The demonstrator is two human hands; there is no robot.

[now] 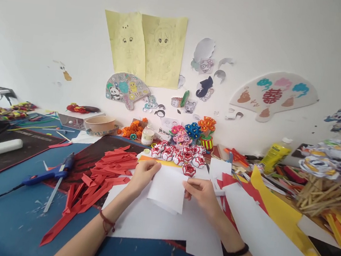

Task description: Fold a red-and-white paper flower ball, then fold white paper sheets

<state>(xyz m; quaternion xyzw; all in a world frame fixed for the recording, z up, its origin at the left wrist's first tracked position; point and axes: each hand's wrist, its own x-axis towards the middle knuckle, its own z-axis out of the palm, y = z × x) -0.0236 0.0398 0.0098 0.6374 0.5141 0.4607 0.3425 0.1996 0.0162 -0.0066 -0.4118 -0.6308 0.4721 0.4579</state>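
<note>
A folded piece of white paper (pixel 167 190) is held up between my two hands, over larger white sheets (pixel 147 222) lying flat. My left hand (pixel 144 175) pinches its upper left corner. At its right edge, the fingers of my right hand (pixel 201 194) are closed on the paper. Just beyond it stand several red and white paper flowers (pixel 179 154), with one red flower (pixel 188 170) nearest to the paper. A pile of folded red paper strips (pixel 100 177) lies left of my left hand.
A blue glue gun (pixel 49 176) with a cord rests at the left. White, red and yellow sheets (pixel 269 234) overlap at the right, near a bundle of wooden sticks (pixel 317 194). A yellow bottle (pixel 275 155) and small flower pots (pixel 206 143) stand along the wall.
</note>
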